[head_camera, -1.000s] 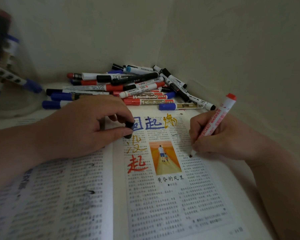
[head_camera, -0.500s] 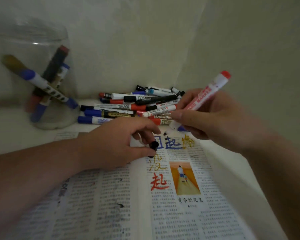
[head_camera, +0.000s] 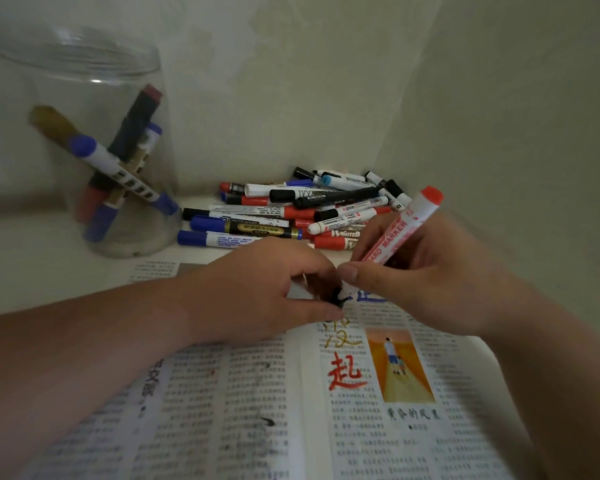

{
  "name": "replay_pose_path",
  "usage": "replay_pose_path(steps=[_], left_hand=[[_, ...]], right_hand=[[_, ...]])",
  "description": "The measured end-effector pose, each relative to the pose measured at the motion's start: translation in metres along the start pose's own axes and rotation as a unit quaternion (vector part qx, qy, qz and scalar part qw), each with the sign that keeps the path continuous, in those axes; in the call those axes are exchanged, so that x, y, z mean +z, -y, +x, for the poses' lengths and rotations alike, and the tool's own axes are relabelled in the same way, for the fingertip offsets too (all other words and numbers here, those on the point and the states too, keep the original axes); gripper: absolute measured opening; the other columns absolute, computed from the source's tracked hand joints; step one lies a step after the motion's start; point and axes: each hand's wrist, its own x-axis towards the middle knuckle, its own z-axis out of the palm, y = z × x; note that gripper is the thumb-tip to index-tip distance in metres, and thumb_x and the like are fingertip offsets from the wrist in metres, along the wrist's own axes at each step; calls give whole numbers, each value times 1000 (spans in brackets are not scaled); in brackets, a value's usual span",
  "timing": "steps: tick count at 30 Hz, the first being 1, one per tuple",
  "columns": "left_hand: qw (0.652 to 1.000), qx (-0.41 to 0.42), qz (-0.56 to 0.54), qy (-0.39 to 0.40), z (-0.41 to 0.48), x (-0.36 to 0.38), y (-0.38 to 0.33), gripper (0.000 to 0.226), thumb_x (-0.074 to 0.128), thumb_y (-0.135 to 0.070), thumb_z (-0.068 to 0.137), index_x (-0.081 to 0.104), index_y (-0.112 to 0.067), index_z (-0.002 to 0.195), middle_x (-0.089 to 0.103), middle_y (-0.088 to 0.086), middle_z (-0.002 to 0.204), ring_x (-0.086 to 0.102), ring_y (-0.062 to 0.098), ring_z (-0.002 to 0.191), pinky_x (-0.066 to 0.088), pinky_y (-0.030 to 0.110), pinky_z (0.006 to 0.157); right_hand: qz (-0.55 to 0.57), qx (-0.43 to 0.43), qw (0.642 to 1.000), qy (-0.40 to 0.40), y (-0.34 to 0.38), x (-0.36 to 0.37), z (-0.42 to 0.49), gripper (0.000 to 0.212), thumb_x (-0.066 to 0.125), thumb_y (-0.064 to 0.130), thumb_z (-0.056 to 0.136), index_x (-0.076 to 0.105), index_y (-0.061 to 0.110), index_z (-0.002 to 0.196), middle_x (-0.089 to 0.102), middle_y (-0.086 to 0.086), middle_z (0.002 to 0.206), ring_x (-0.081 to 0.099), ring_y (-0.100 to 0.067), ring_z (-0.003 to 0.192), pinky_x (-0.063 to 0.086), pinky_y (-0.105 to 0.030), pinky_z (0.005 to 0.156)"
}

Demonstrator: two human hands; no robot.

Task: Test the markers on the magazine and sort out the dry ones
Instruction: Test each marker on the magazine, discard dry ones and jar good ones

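My right hand grips a red-and-white board marker, its red end tilted up to the right and its tip pointing down to the left. My left hand pinches a small black cap right at the marker's tip; the two touch. Both hands hover over the open magazine, whose right page carries blue, yellow and red test strokes. A pile of markers lies behind the hands in the corner.
A clear jar at the back left holds several markers. Walls close in behind and on the right. The magazine covers most of the near surface, with black smudges on its left page.
The right hand lifted the marker off the page and brought its tip down to the cap in the left hand. The view shifted, bringing the jar into sight.
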Motion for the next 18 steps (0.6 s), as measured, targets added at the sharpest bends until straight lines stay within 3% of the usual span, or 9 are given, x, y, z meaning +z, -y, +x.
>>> replay_pose_path(steps=[2,6,9,11,14,18], left_hand=[[1000,8,-2,-9,0,1,2,12,70,-53,86,58,-53,89,63,-26,92,59,-3,93,52,31,84],[1000,7,-12,-12,1,2,5,11,71,-49,87,66,-43,95,65,-20,94,61,2,93,53,38,84],[1000,2,-19,-10,0,2,6,13,70,-47,88,64,-46,100,66,-22,100,62,1,98,54,37,87],[1000,4,-16,-5,1,2,6,14,69,-43,90,66,-46,104,66,-24,106,61,0,104,52,34,92],[1000,0,0,-3,2,2,5,15,66,-42,92,69,-38,106,66,-22,105,59,-1,104,51,33,93],[1000,-5,15,4,3,2,7,21,69,-45,89,70,-34,107,62,-21,107,55,-1,107,48,33,95]], right_hand=[[-28,-4,1000,8,1,4,-1,17,77,33,83,69,22,73,69,4,68,65,-11,62,53,-31,57],[-41,-6,999,7,0,11,0,12,76,34,86,73,24,80,72,5,75,68,-13,69,58,-39,67],[-20,-34,999,6,-3,12,-1,21,71,41,89,74,20,87,73,-4,80,70,-26,75,57,-50,69],[27,-74,996,-38,-7,15,-1,28,65,44,93,72,17,93,70,-13,81,66,-35,75,53,-55,66],[73,-124,985,-96,-11,15,0,37,64,46,94,66,9,95,62,-19,78,57,-38,67,47,-56,59],[54,-125,985,-103,-16,16,4,37,62,42,92,67,5,93,65,-20,81,61,-41,72,49,-58,62]])
